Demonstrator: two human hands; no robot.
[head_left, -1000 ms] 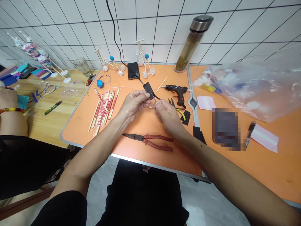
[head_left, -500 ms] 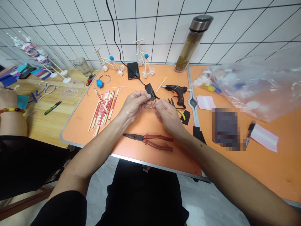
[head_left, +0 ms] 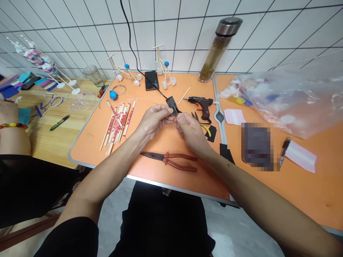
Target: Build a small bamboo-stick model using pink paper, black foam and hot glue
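Table [head_left: 166,142]: orange, with a grey rim, set against a white tiled wall; joined on the right by a second orange top.
Wooden table [head_left: 53,142]: stood to the left, strewn with craft bits; another person's arm [head_left: 12,134] with a bead bracelet rested at its edge.
Plastic bag [head_left: 289,100]: clear, filled with small coloured pieces, lay far right on the orange top.
Bottle [head_left: 218,50]: tall, steel-capped, leaned against the wall behind the glue gun.
Chopsticks [head_left: 118,123]: in red-and-white paper sleeves, lay in a loose bundle left of the hands.
Pliers [head_left: 171,160]: red-handled, lay flat near the table's front edge, just below both hands.
Glue gun [head_left: 202,104]: black, lay just right of the hands, nozzle pointing left.
Stick models [head_left: 163,71]: two small wheeled frames with blue balls stood near the wall, beside a black phone [head_left: 151,80].
Left hand [head_left: 154,119]: raised above the table, fingertips pinched shut on the black piece.
Right hand [head_left: 189,130]: raised too, fingertips closed on the same piece from the right, touching the left hand's fingers.
Black piece [head_left: 172,105]: small flat sheet, held between both hands above the middle of the table, sticking up past the fingertips; a thin pale stick showed at its lower edge.
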